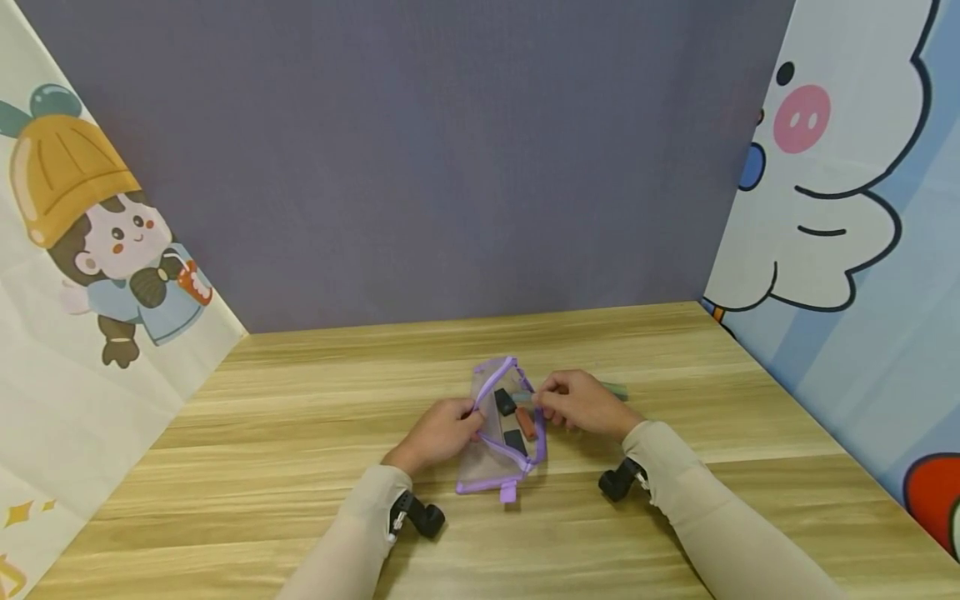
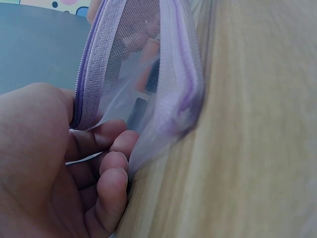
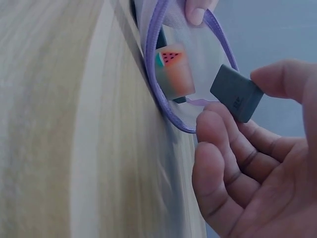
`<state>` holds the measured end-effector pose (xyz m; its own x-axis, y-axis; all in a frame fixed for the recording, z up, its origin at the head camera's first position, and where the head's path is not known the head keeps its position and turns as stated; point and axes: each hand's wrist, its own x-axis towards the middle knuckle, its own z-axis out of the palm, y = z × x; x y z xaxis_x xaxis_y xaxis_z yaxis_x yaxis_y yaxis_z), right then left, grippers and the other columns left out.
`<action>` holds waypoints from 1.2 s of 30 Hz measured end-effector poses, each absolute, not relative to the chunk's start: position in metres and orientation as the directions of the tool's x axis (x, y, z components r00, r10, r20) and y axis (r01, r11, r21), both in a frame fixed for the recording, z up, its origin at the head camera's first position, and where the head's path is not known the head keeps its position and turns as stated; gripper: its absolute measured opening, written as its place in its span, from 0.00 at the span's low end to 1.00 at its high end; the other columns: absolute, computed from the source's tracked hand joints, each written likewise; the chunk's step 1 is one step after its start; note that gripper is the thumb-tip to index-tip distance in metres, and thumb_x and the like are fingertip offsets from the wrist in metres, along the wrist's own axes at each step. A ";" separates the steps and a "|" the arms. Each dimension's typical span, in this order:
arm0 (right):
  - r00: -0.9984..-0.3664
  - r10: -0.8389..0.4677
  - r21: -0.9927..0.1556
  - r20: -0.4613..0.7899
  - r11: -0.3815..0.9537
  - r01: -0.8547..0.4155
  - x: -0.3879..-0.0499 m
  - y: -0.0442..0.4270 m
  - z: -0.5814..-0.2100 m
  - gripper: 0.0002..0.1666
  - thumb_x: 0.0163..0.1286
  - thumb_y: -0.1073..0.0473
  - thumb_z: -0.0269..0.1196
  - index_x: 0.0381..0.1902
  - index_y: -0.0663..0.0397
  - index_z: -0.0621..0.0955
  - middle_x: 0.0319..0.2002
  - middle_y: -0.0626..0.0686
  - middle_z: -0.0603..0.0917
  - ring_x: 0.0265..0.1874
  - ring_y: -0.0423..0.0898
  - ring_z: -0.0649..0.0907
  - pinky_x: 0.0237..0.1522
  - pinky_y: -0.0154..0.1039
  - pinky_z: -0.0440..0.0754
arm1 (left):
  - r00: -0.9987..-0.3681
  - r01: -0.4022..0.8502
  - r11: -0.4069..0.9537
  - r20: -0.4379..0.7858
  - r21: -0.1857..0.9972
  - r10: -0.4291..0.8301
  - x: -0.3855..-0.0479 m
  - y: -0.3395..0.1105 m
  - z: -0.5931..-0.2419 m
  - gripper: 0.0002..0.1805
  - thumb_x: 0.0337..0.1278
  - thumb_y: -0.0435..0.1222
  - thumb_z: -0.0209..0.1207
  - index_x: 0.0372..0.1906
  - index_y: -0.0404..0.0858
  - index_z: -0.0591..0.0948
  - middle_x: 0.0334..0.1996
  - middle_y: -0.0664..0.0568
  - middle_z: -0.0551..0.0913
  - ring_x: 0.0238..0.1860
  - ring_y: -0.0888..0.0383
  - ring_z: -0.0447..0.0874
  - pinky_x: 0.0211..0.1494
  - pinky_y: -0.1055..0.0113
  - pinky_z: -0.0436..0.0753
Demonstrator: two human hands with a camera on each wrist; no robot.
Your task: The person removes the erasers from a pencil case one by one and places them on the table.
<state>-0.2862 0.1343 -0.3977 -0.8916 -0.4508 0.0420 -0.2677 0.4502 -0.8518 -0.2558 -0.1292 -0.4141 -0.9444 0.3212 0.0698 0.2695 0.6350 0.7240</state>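
A purple-edged mesh zipper pouch [image 1: 486,467] lies on the table with its zipper mouth spread wide. My left hand [image 1: 447,429] grips the near-left edge of that mouth, the zipper tape between thumb and fingers [image 2: 113,186]. At the mouth's right side, my right hand [image 1: 581,404] pinches a dark grey rectangular eraser [image 3: 237,94] with small lettering, thumb against one end. Inside the pouch sit an orange-and-green eraser [image 3: 174,72] with a watermelon picture and dark blocks [image 1: 505,402]. Mesh blurs part of the contents in the left wrist view.
A pale green object [image 1: 615,390] lies on the wooden table [image 1: 300,400] just beyond my right hand, partly hidden by it. A grey panel [image 1: 450,167] rises along the far edge, with cartoon-printed sheets [image 1: 825,250] at both sides.
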 end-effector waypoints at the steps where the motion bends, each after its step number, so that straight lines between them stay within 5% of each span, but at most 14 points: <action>1: -0.892 -0.450 -0.853 0.041 0.450 -0.266 -0.286 0.134 -0.398 0.14 0.74 0.53 0.61 0.41 0.60 0.81 0.30 0.55 0.82 0.28 0.50 0.81 0.26 0.45 0.81 | -0.944 0.270 0.635 0.070 0.724 0.321 -0.256 -0.129 -0.414 0.16 0.73 0.39 0.52 0.25 0.43 0.77 0.23 0.57 0.81 0.20 0.61 0.70 0.22 0.67 0.71; 36: -0.901 -0.431 -0.851 0.056 0.451 -0.268 -0.287 0.157 -0.393 0.17 0.74 0.50 0.62 0.42 0.62 0.81 0.31 0.56 0.83 0.28 0.51 0.81 0.26 0.47 0.81 | -0.946 0.267 0.636 0.070 0.724 0.318 -0.255 -0.128 -0.413 0.16 0.72 0.40 0.52 0.24 0.43 0.77 0.23 0.57 0.81 0.20 0.61 0.71 0.22 0.67 0.71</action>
